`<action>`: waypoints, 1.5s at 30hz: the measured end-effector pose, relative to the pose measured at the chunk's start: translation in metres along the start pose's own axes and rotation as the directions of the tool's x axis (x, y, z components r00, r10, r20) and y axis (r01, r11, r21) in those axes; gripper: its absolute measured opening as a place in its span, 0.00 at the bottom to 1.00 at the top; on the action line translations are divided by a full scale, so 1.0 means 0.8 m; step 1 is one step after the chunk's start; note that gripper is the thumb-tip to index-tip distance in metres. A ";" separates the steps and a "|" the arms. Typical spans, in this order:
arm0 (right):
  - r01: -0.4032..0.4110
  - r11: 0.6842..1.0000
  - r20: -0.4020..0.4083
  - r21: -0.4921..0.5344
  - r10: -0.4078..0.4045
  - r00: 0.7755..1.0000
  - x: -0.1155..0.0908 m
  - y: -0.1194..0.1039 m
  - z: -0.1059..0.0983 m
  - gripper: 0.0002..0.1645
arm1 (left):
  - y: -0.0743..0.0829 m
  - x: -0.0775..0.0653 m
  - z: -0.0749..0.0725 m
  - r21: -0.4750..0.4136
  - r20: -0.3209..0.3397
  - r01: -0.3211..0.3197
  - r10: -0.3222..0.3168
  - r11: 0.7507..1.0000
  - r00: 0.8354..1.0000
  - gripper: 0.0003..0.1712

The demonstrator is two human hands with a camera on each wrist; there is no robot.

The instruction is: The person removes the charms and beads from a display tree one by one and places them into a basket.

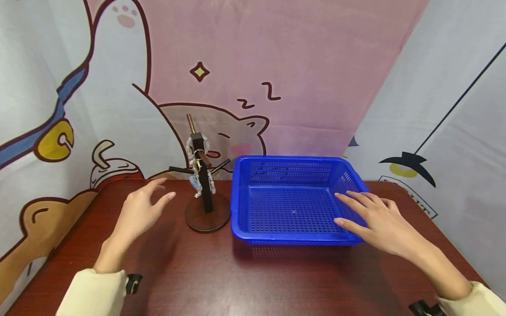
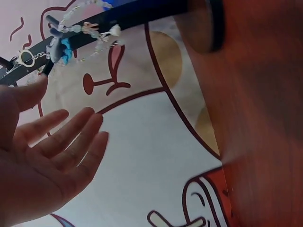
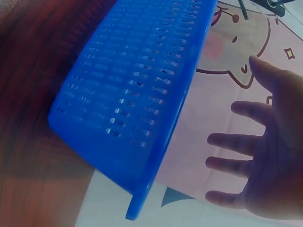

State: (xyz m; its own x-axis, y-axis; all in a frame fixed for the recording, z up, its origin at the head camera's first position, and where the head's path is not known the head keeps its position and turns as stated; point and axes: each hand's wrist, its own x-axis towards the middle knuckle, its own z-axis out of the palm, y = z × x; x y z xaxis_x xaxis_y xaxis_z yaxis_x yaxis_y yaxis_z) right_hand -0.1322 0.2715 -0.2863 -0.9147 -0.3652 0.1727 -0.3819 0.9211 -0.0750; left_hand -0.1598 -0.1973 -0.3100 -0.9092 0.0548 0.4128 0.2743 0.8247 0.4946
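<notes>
A dark wooden stand (image 1: pixel 206 193) with a round base and short pegs holds several beaded bracelets (image 1: pixel 197 166), some clear and one with blue pieces. My left hand (image 1: pixel 139 210) hovers to the left of the stand, fingers apart and holding nothing. In the left wrist view the bracelets (image 2: pixel 87 30) hang beyond the thumb. A blue plastic basket (image 1: pixel 292 237) with perforated walls sits right of the stand, and nothing lies in it. Over its right side is my right hand (image 1: pixel 379 221), fingers spread, with a gap to the rim in the right wrist view.
The reddish-brown wooden table (image 1: pixel 197 272) carries the stand and basket. Behind it hangs a cloth backdrop (image 1: pixel 316 66) with cartoon drawings, close to the table's back edge. Cream sleeves (image 1: pixel 92 292) and black wrist straps (image 1: pixel 133 283) show at the lower edge.
</notes>
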 end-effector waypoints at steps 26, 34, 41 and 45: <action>0.192 0.968 0.004 0.160 -0.195 0.981 0.054 -0.047 -0.007 0.31 | 0.018 0.052 -0.010 -0.163 -0.078 0.040 -0.053 0.986 0.996 0.12; 0.295 0.929 0.018 0.226 -0.307 0.952 0.080 -0.066 -0.006 0.27 | 0.017 0.053 -0.010 -0.177 -0.051 0.046 -0.056 0.983 0.997 0.12; 0.338 0.903 0.060 0.266 -0.365 0.929 0.107 -0.090 -0.012 0.25 | 0.017 0.053 -0.012 -0.176 -0.036 0.049 -0.056 0.983 0.998 0.12; 0.380 0.872 0.053 0.307 -0.415 0.908 0.123 -0.104 -0.015 0.24 | 0.018 0.053 -0.014 -0.183 -0.023 0.056 -0.061 0.981 0.998 0.12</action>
State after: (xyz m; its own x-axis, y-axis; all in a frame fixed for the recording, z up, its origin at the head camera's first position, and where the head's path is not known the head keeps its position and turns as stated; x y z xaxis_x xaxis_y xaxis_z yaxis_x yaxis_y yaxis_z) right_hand -0.1888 0.1603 -0.2511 -0.6795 -0.7209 0.1362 -0.7216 0.6232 -0.3015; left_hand -0.1912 -0.1890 -0.2769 -0.9168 -0.0083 0.3992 0.2760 0.7092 0.6487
